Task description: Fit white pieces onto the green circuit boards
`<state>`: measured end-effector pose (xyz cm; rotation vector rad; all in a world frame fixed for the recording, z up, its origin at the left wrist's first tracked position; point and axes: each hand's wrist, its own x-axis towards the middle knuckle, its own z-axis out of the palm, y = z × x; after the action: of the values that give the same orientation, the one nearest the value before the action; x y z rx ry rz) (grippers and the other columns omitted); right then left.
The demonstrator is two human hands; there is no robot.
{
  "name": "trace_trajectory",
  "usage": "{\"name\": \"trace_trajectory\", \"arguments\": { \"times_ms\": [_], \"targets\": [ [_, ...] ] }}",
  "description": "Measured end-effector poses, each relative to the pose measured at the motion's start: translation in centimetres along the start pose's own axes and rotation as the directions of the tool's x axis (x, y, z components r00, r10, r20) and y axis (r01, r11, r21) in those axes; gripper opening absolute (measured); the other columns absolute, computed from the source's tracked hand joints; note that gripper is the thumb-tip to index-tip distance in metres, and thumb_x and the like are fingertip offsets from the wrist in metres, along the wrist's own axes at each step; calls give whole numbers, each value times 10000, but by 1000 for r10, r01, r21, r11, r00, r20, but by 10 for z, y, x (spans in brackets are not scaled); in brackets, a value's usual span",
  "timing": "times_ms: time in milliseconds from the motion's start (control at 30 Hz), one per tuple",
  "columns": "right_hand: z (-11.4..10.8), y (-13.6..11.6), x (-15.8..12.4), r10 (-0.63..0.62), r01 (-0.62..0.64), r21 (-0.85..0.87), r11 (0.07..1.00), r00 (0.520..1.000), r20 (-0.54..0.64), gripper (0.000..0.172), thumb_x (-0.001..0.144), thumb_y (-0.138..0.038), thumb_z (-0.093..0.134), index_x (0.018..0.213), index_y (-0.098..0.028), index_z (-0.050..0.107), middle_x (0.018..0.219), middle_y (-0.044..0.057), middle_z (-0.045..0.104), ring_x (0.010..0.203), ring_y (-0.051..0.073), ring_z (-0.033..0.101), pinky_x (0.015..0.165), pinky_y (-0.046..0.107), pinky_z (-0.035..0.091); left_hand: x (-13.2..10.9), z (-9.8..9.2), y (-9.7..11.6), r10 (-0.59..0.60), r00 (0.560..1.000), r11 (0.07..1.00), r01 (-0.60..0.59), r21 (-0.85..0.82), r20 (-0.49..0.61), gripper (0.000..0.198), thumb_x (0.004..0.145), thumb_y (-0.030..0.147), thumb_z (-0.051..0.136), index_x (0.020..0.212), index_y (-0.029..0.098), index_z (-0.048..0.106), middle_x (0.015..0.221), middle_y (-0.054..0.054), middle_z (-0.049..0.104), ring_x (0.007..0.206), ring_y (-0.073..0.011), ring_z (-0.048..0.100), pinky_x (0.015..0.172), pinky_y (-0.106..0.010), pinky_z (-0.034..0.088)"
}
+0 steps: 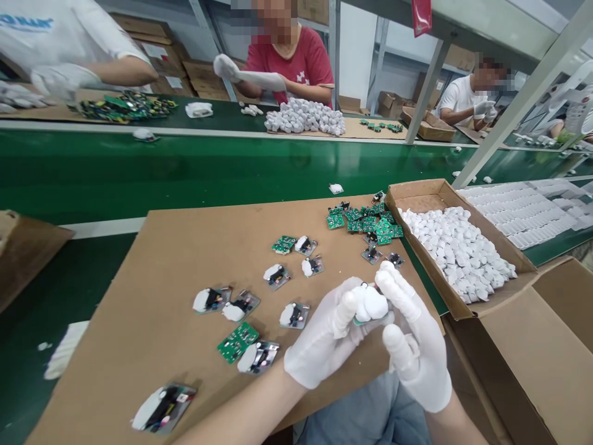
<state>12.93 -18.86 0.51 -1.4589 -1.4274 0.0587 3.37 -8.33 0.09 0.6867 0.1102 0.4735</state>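
White gloves cover both hands. My left hand (328,330) grips a small circuit board with a white lump (370,304) on top, held above the cardboard sheet (176,247). Close at its right side is my right hand (414,340), thumb and fingers apart; its fingertips are near the board's upper right edge. Several boards with white pieces, such as one at the lower left (164,408), lie on the cardboard. A green board (238,342) lies face down among them. More green boards (365,222) are heaped at the sheet's back right.
An open box of white pieces (458,250) stands at the right, beside rows of white parts (519,210). Behind the cardboard runs a green conveyor (231,167). Three people sit or stand across it. An empty carton flap (537,346) juts in at lower right.
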Motion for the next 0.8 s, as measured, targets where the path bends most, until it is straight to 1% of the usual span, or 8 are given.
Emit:
{"name": "trace_trajectory", "arguments": {
  "times_ms": [67,133,233,300,433,533,733,800],
  "targets": [
    [-4,3,4,-6,6,21,1000,1000,10,652,972,-432,531,1546,-272,265,1361,113,590,1241,249,584,985,375,557,0,0,-1,-15,998,1000,14,3,61,466,741,577,745,660,163,544,696,11,506,691,-136,531,657,-245,484],
    [-4,6,6,9,-10,48,999,1000,19,727,953,-463,556,1562,-274,207,1228,113,652,1050,221,664,830,317,610,0,-1,-3,-36,994,999,36,4,102,483,737,606,732,668,160,561,711,-5,527,710,-158,553,648,-265,478],
    [-3,7,8,31,-37,107,994,998,59,687,948,-463,565,1541,-277,272,1155,103,659,893,192,668,727,286,607,0,-3,-4,-93,991,995,96,-28,99,595,713,758,626,696,164,601,692,-7,523,702,-180,561,640,-299,481],
    [-3,4,10,14,-22,128,991,997,70,638,945,-442,579,1512,-274,341,1156,103,649,881,193,658,732,295,601,0,-3,-3,-128,990,991,130,-28,67,617,721,783,591,724,167,628,654,0,514,660,-173,550,625,-308,484],
    [-2,-3,16,-59,52,106,993,996,63,541,959,-390,568,1471,-291,427,1101,88,649,917,205,646,816,341,593,0,1,3,-117,992,993,118,20,-57,502,750,627,705,590,167,586,565,13,487,569,-144,506,580,-286,476],
    [0,-5,19,-88,81,97,992,994,65,440,974,-312,547,1413,-311,514,1111,86,635,999,203,647,881,340,577,-1,5,6,-90,982,996,91,-3,-164,448,719,560,762,583,183,562,565,25,503,553,-137,508,546,-263,466],
    [2,-4,22,-74,68,80,994,994,76,402,976,-326,544,1378,-328,557,1130,95,640,1044,218,651,909,351,576,-3,0,3,-122,985,992,117,-47,-120,478,737,621,715,611,186,562,639,8,542,661,-177,599,604,-285,513],
    [2,-5,23,-96,91,86,992,994,55,438,975,-318,550,1411,-337,518,1119,89,650,988,208,664,857,334,590,-4,-1,3,-115,990,993,112,-37,-87,435,734,587,739,651,185,593,671,5,571,651,-169,593,604,-283,507]
  ]
}}
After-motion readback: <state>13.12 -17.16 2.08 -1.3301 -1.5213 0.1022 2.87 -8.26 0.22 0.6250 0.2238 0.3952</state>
